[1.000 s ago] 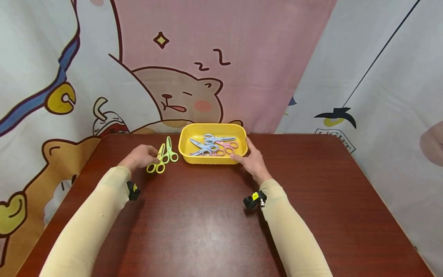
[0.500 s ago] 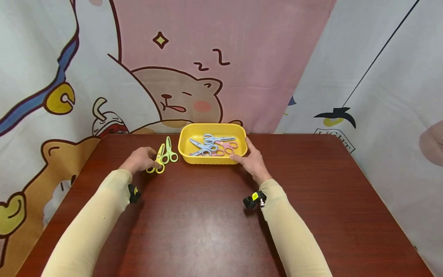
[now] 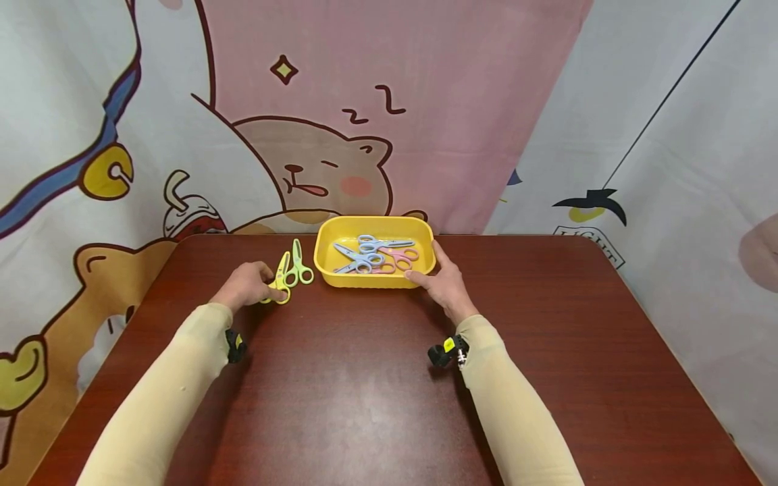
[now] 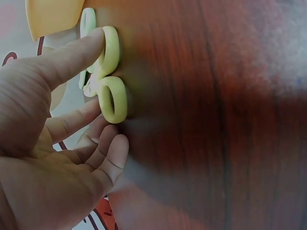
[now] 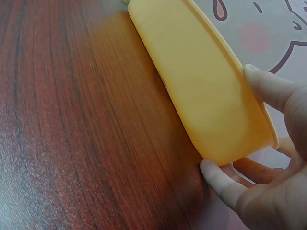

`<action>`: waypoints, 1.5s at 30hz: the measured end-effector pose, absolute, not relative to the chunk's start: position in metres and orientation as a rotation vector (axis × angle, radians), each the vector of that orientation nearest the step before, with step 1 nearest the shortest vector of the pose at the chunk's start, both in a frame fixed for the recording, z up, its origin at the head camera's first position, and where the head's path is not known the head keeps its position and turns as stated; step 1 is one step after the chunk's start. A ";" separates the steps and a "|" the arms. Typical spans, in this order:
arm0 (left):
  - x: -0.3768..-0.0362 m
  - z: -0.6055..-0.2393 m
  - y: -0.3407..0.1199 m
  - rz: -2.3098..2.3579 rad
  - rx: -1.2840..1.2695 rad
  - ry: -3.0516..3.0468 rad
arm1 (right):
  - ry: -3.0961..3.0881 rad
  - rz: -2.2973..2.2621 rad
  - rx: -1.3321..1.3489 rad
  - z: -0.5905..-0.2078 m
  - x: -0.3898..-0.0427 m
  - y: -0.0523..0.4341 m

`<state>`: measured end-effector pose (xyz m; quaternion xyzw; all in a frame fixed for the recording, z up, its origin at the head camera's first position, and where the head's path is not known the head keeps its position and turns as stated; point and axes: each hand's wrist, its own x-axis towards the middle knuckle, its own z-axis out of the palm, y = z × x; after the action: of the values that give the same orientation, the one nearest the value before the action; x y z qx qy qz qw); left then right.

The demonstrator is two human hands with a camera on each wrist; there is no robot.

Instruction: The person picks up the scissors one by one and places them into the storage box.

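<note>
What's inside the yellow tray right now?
The tray holds blue scissors and pink scissors, overlapping. The exact count is unclear, and the near wall hides part of the floor. The right hand steadies its corner.

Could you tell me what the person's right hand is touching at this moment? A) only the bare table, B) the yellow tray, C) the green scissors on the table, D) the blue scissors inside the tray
B: the right hand rests against the corner of the yellow tray, with a finger on its rim and a thumb at its side wall, as the right wrist view confirms.
</note>
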<state>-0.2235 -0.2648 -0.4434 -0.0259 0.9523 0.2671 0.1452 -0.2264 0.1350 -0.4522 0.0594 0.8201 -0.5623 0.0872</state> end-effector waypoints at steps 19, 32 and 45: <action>-0.222 -0.446 -0.260 0.723 -0.066 2.742 | 2.434 -1.693 0.178 -0.452 -0.227 0.136; -0.218 -0.447 -0.258 0.748 -0.146 2.715 | 2.446 -1.685 0.168 -0.453 -0.228 0.136; -0.210 -0.451 -0.258 1.021 -0.101 2.704 | 2.448 -1.676 0.165 -0.453 -0.226 0.135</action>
<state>-0.2099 -0.2581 -0.4506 -0.0346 0.9277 0.3503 0.1243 -0.2264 0.1348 -0.4529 0.0554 0.8209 -0.5619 0.0852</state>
